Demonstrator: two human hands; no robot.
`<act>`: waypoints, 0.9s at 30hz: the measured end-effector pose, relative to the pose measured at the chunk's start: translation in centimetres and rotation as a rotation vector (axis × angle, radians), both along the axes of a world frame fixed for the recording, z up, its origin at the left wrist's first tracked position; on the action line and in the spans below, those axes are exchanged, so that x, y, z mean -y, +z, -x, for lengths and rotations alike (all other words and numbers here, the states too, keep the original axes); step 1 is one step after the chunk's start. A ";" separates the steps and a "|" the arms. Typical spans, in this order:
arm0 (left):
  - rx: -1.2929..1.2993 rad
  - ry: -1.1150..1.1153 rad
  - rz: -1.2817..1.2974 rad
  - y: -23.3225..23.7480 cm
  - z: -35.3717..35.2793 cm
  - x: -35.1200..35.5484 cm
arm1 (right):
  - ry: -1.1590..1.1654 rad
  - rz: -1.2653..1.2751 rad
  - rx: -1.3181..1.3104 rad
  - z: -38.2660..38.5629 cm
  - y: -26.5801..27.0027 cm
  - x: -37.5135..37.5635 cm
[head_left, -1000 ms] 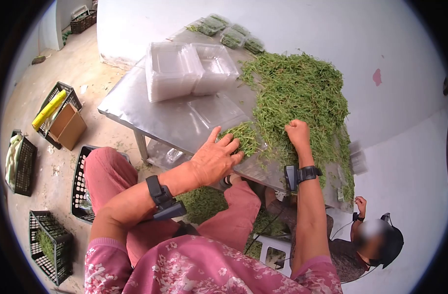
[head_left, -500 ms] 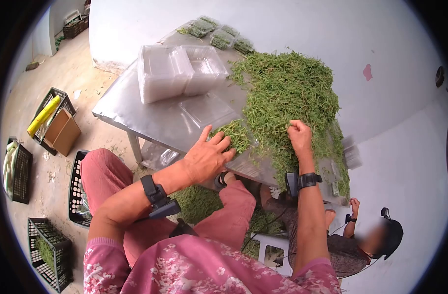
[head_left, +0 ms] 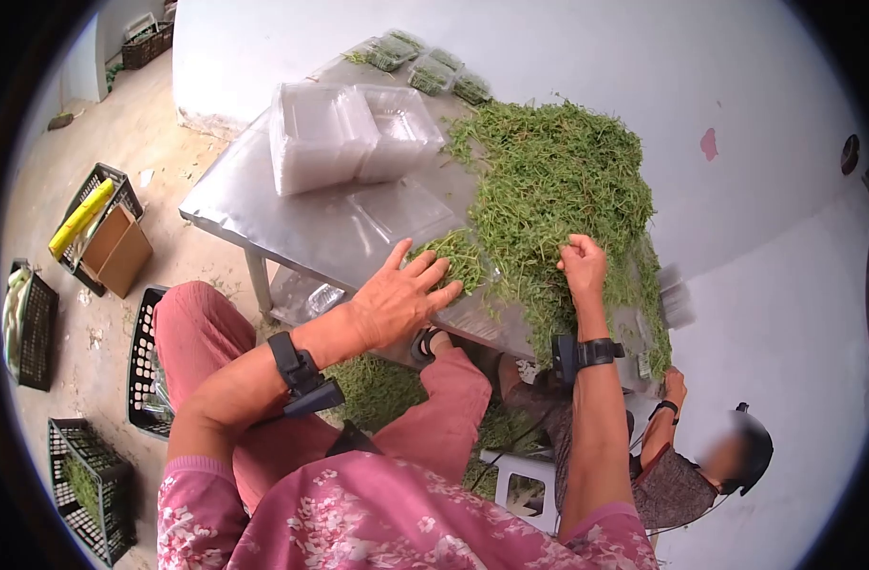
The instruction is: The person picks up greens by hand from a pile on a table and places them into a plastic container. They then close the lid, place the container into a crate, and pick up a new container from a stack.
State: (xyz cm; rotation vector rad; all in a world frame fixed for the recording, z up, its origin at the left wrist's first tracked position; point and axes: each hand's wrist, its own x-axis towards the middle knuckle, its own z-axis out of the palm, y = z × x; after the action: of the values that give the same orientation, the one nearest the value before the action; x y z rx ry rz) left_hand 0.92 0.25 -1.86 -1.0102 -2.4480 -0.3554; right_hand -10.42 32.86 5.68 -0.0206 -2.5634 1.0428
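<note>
Left hand point(head_left: 396, 299) open, fingers spread, fingertips at the small bunch of greens point(head_left: 455, 258) near the metal table point(head_left: 254, 204)'s front edge. Right hand point(head_left: 584, 270) clenched over the near part of the big pile of greens point(head_left: 558, 180); can't tell if it grips any. Stacked clear plastic boxes point(head_left: 325, 142) stand left of the pile.

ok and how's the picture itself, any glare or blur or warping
Head view: pale glare on the bare left side of the metal table; dark rounded corners, as from a very wide lens; the clear plastic at the table's right looks smeared, while the heap of greens looks fairly crisp.
</note>
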 end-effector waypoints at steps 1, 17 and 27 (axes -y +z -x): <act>-0.005 -0.005 0.004 -0.1 -0.1 0.2 | 0.038 -0.139 0.068 -0.6 0.2 0.3; 0.072 0.027 -0.472 2.7 2.2 4.4 | 0.278 0.522 -0.085 -3.6 5.2 4.3; 0.235 0.114 -0.601 2.0 2.9 5.1 | 0.525 0.244 0.298 -5.0 -1.2 10.6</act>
State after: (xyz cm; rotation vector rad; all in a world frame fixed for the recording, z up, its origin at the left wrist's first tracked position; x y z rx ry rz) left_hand -2.01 -4.87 0.14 -0.5899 -2.3425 -1.1395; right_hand -5.38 22.28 4.49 0.4915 -2.7555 1.6482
